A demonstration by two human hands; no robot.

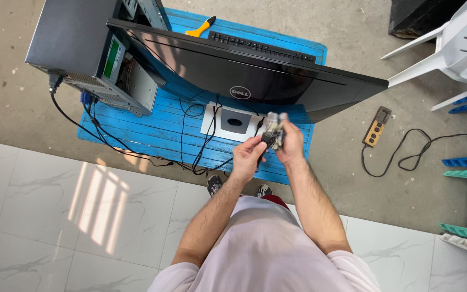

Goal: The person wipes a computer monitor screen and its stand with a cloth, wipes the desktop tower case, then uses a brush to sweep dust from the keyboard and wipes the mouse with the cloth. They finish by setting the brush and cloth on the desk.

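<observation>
While both hands grip it, the small computer part (274, 131), blurred but pale with a dark end, sits above the blue wooden desk's (136, 130) near edge: the right hand (290, 141) closes around its body and the left hand (248, 157) pinches its lower end. Steadying the body while the fingers work looks wisest. Loose black cables (198, 140) trail below, and the tilted monitor (255, 81), open computer case (90, 57) and keyboard (260, 47) crowd the desk.

On the surface (136, 127) in front of me the monitor (244, 70) stands in the middle, the computer case (82, 48) at its left, the keyboard (260, 47) behind it, the power strip (377, 127) on the floor at right.
</observation>
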